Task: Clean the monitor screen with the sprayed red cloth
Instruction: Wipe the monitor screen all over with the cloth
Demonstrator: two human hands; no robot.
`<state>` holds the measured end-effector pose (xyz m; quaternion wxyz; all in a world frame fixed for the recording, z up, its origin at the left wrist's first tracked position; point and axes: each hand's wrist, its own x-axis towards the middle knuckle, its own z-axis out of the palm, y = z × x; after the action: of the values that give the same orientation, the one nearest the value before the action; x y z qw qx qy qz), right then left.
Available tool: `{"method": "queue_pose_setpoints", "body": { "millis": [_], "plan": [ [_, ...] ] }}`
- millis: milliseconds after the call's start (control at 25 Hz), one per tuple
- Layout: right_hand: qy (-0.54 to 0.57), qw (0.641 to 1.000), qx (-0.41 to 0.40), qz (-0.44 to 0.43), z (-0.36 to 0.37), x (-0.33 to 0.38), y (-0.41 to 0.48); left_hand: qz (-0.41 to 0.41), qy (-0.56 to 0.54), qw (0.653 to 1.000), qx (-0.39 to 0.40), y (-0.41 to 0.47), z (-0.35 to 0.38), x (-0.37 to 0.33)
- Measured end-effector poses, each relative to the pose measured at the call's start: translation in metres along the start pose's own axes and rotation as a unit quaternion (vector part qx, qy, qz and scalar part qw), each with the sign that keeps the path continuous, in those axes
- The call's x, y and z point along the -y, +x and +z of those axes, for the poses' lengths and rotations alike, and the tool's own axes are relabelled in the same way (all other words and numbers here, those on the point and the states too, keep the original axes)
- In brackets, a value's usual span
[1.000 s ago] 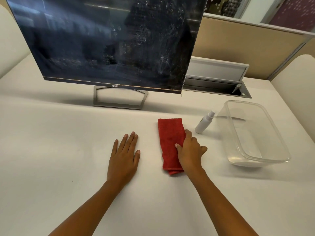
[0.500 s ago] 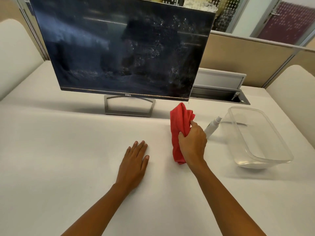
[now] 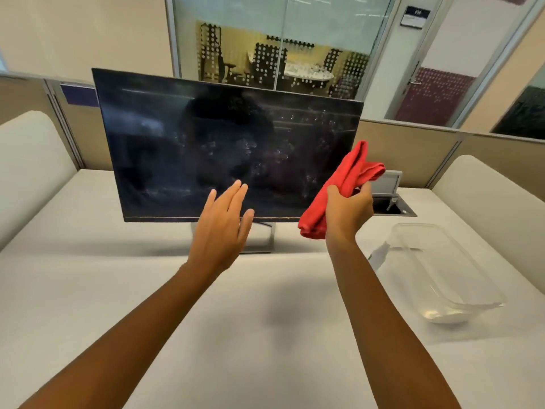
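A dark monitor (image 3: 188,149) stands on the white table, its screen speckled with spray droplets, mostly on the right half. My right hand (image 3: 346,212) is raised in front of the screen's lower right corner and grips a folded red cloth (image 3: 348,178), which sticks up above the fingers and hangs below them. My left hand (image 3: 222,228) is lifted off the table with fingers apart, in front of the screen's lower middle, holding nothing. The monitor's stand (image 3: 265,237) is partly hidden behind my left hand.
A clear plastic tub (image 3: 460,293) sits on the white table (image 3: 88,290) at the right; the spray bottle (image 3: 380,252) lies blurred beside it. An open cable hatch (image 3: 395,206) lies behind my right hand. Partition panels (image 3: 413,149) border the table's far edge.
My right hand lifted the red cloth from the table up to the screen's lower right. My left hand rose off the table toward the screen. The view tilted upward.
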<state>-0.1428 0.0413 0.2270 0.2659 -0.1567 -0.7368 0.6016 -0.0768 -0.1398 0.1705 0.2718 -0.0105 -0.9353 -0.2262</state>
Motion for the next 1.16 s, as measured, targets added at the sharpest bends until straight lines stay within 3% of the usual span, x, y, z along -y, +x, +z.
{"method": "queue_pose_setpoints", "body": {
  "millis": [80, 160, 280, 400, 680, 960, 1160],
  "plan": [
    [-0.017, 0.997, -0.022, -0.078, 0.02, 0.012, 0.009, 0.045, 0.071, 0.995, -0.047, 0.035, -0.014, 0.0],
    [-0.07, 0.979, -0.036, -0.19, 0.046, 0.019, 0.015, 0.039, 0.108, 0.99, -0.086, 0.07, -0.024, 0.002],
    [-0.194, 0.916, 0.0, -0.351, 0.083, 0.009, 0.019, 0.023, 0.129, 0.984, -0.118, 0.113, -0.033, 0.003],
    [-0.268, 0.848, 0.032, -0.455, 0.109, -0.021, 0.019, 0.04, 0.161, 0.978, -0.13, 0.144, -0.034, 0.01],
    [-0.242, 0.796, 0.051, -0.552, 0.127, -0.037, 0.04, 0.044, 0.188, 0.971, -0.144, 0.171, -0.028, 0.033],
    [-0.252, 0.734, 0.01, -0.631, 0.115, -0.03, 0.066, 0.057, 0.14, 0.975, -0.165, 0.175, -0.026, 0.029],
    [-0.254, 0.72, 0.054, -0.643, 0.127, -0.042, 0.074, 0.062, 0.148, 0.969, -0.186, 0.175, -0.021, 0.03]
  ]
}}
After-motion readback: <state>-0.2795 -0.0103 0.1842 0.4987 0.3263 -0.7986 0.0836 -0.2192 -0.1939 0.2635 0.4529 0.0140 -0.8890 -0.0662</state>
